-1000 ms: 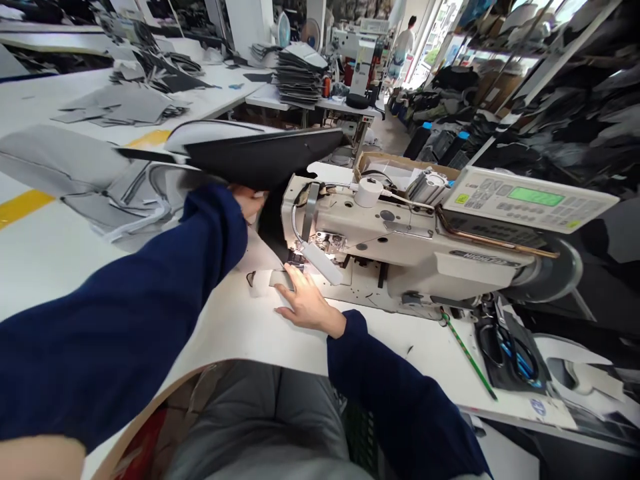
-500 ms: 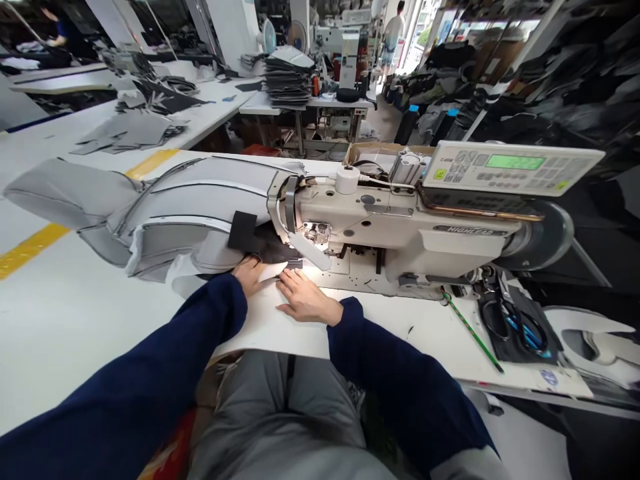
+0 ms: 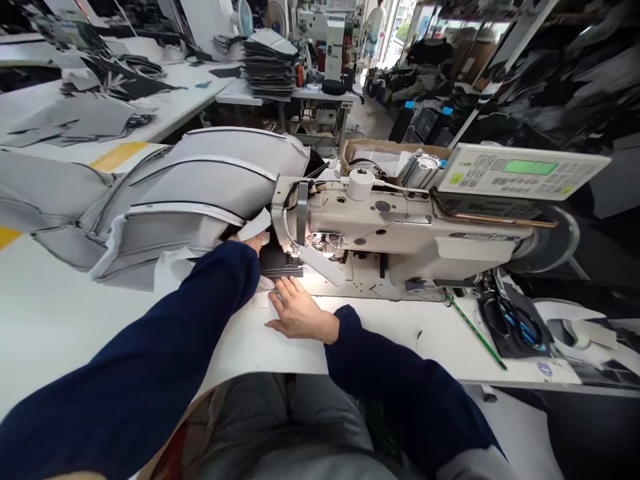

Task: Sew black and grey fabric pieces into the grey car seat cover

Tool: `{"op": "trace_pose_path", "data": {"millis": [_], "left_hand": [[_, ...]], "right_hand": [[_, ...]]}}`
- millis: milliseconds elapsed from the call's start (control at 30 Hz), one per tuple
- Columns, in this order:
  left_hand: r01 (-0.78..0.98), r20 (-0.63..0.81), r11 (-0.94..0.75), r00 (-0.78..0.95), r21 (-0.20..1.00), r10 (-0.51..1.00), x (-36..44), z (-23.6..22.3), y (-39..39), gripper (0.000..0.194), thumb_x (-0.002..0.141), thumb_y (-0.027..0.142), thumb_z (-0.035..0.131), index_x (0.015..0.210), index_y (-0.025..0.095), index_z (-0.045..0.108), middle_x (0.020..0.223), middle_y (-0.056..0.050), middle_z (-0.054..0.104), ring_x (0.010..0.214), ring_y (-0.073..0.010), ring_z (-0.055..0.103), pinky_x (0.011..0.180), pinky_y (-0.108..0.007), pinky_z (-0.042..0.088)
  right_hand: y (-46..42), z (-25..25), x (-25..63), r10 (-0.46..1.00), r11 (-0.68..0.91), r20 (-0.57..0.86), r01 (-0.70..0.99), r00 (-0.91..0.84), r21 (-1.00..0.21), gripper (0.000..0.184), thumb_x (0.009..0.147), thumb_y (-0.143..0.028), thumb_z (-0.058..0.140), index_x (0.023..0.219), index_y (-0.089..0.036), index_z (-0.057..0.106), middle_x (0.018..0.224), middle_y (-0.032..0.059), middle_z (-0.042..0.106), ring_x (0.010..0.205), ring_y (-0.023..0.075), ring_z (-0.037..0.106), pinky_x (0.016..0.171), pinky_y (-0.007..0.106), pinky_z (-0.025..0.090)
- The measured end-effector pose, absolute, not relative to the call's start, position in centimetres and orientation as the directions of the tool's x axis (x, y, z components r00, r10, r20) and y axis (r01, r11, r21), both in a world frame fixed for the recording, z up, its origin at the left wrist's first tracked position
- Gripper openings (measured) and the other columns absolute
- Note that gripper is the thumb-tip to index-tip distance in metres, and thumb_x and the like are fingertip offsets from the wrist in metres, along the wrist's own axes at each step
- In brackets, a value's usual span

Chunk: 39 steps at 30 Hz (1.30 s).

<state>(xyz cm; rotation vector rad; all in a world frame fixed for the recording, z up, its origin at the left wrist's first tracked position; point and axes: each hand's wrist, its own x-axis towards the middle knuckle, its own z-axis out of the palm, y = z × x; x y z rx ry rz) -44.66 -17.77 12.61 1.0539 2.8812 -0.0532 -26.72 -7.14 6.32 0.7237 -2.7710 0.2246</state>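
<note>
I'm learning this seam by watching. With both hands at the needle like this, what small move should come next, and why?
Probably ease the black strip under the presser foot. The right hand lies flat on the table beside it, and the left hand lifts a pale flap of the grey cover, so the work looks nearly lined up.

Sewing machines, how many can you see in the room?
2 for sure. One sewing machine sits right in front, by the person's right hand. Another machine stands far back on a table. Clutter may hide more.
</note>
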Motion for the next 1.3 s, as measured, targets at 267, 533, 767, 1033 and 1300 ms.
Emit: {"op": "trace_pose_path", "data": {"millis": [267, 533, 767, 1033, 1300], "left_hand": [[0.833, -0.047, 0.5, -0.523, -0.237, 0.851, -37.0, 10.2, -19.4, 0.04, 0.087, 0.012, 0.04, 0.124, 0.014, 0.053, 0.136, -0.015, 0.046, 0.123, -0.0275, 0.04, 0.083, -0.042, 0.044], [0.847, 0.021, 0.489, -0.496, -0.207, 0.868, -37.9, 9.8, -17.6, 0.024, 0.091, 0.017, 0.039, 0.098, 0.016, 0.062, 0.096, -0.011, 0.061, 0.096, -0.0233, 0.052, 0.065, -0.032, 0.044], [0.878, -0.04, 0.459, -0.468, -0.134, 0.883, -37.0, 8.3, -17.6, 0.025, 0.09, 0.013, 0.042, 0.102, 0.011, 0.063, 0.103, -0.011, 0.062, 0.106, -0.0235, 0.048, 0.077, -0.031, 0.047], [0.9, 0.034, 0.424, -0.423, -0.104, 0.906, -37.2, 6.7, -18.5, 0.026, 0.091, 0.012, 0.041, 0.108, 0.014, 0.06, 0.108, -0.008, 0.062, 0.112, -0.023, 0.044, 0.082, -0.031, 0.047], [0.915, -0.018, 0.398, -0.4, -0.074, 0.916, -37.1, 7.3, -17.3, 0.028, 0.092, 0.014, 0.038, 0.11, 0.01, 0.06, 0.105, -0.013, 0.062, 0.107, -0.0243, 0.049, 0.085, -0.033, 0.048]], "right_hand": [[-6.9, 5.4, -26.7, -0.479, 0.839, 0.332, -0.536, -0.812, -0.1, 0.062, 0.091, -0.055, 0.041, 0.122, -0.002, 0.05, 0.101, 0.021, 0.057, 0.107, 0.0346, 0.049, 0.1, 0.054, 0.031], [-7.0, 5.0, -26.7, -0.476, 0.836, 0.359, -0.54, -0.803, -0.101, 0.058, 0.092, -0.05, 0.041, 0.123, -0.003, 0.05, 0.12, 0.0284, 0.049, 0.119, 0.0398, 0.04, 0.098, 0.056, 0.031], [-7.4, 5.1, -26.6, -0.471, 0.834, 0.323, -0.533, -0.821, -0.141, 0.055, 0.092, -0.05, 0.041, 0.116, -0.002, 0.055, 0.114, 0.0272, 0.053, 0.112, 0.0377, 0.045, 0.096, 0.057, 0.032], [-7.9, 5.1, -26.2, -0.454, 0.857, 0.292, -0.503, -0.842, -0.116, 0.059, 0.09, -0.053, 0.041, 0.115, -0.001, 0.055, 0.11, 0.0271, 0.055, 0.109, 0.0378, 0.046, 0.094, 0.055, 0.032], [-7.9, 4.6, -26.3, -0.476, 0.854, 0.293, -0.516, -0.829, -0.074, 0.053, 0.091, -0.046, 0.038, 0.111, -0.001, 0.058, 0.101, 0.0254, 0.058, 0.101, 0.0371, 0.048, 0.086, 0.054, 0.035]]}}
